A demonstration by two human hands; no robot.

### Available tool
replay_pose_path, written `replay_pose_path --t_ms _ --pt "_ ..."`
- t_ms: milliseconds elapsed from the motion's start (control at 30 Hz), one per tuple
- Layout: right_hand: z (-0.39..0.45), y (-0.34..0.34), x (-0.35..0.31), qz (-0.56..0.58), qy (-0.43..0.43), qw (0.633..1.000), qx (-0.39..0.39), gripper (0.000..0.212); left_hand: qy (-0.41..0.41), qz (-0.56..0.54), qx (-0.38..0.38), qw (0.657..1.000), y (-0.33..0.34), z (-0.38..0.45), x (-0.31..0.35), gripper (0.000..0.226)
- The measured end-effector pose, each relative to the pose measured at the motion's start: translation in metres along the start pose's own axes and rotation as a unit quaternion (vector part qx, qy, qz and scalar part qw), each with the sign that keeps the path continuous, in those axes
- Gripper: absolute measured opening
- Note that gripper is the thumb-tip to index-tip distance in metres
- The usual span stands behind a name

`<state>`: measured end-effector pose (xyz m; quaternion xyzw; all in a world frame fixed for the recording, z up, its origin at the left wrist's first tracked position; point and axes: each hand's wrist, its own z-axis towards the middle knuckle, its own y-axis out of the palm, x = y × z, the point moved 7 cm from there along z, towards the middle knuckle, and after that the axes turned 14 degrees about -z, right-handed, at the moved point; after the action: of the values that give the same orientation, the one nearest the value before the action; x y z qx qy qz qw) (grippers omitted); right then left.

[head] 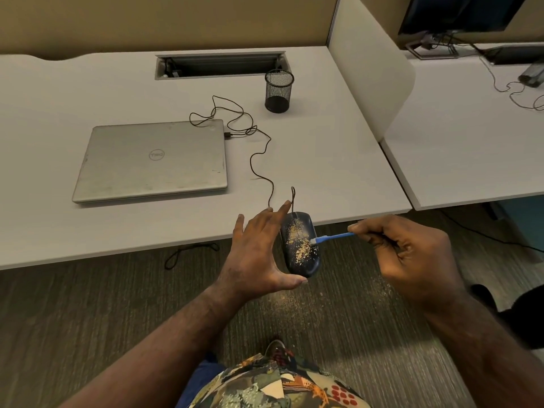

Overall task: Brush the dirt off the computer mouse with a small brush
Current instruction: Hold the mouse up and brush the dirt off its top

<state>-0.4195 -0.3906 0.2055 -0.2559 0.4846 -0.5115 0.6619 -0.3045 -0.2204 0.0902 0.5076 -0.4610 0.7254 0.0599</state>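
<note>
One mouse [300, 245] held off the front edge of the table [323, 148] and touched by one brush [332, 237].

The left hand [256, 254] holds the black mouse between thumb at its rear end and long, nearly straight fingers along its far side, top face up; tan dirt [301, 241] lies in two patches on it. The right hand [409, 254] pinches the blue brush handle in curled fingers, the brush head touching the mouse's right side. One cable [259, 160] runs from the mouse across the table to one closed laptop [153, 160] at mid-table. One mesh cup [278, 91] stands near the back edge. Specks of dirt lie on the carpet [338, 295] below.
</note>
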Motion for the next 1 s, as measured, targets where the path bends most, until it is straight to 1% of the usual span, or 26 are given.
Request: replay_pose_path --t_ms 100,200,267,433,633,800,1000 --pt "-0.004 0.001 -0.001 -0.001 -0.003 1.0 -0.017 0.023 -0.001 0.001 0.006 1.0 -0.002 0.0 -0.001 0.128" --pt "-0.006 -0.003 0.0 0.0 -0.003 1.0 0.001 0.017 -0.001 -0.001 0.007 1.0 -0.003 0.0 -0.001 0.128" --pt "-0.005 -0.004 -0.001 -0.004 -0.003 1.0 0.008 0.017 0.001 -0.002 0.006 1.0 -0.002 0.0 0.0 0.128" --pt "-0.008 -0.003 -0.003 -0.005 -0.016 1.0 -0.009 0.019 -0.002 -0.006 0.013 1.0 -0.004 0.002 -0.002 0.128" --pt "-0.008 -0.007 -0.003 0.002 -0.016 1.0 0.011 0.018 0.001 -0.009 0.011 1.0 -0.002 0.003 0.001 0.129" --pt "-0.012 -0.003 -0.004 0.004 -0.026 1.0 -0.015 0.019 -0.001 -0.012 0.019 1.0 -0.004 0.002 -0.001 0.128" --pt "-0.012 -0.006 -0.004 0.012 -0.023 1.0 0.016 0.017 -0.002 -0.009 0.017 1.0 -0.003 0.002 0.0 0.128"
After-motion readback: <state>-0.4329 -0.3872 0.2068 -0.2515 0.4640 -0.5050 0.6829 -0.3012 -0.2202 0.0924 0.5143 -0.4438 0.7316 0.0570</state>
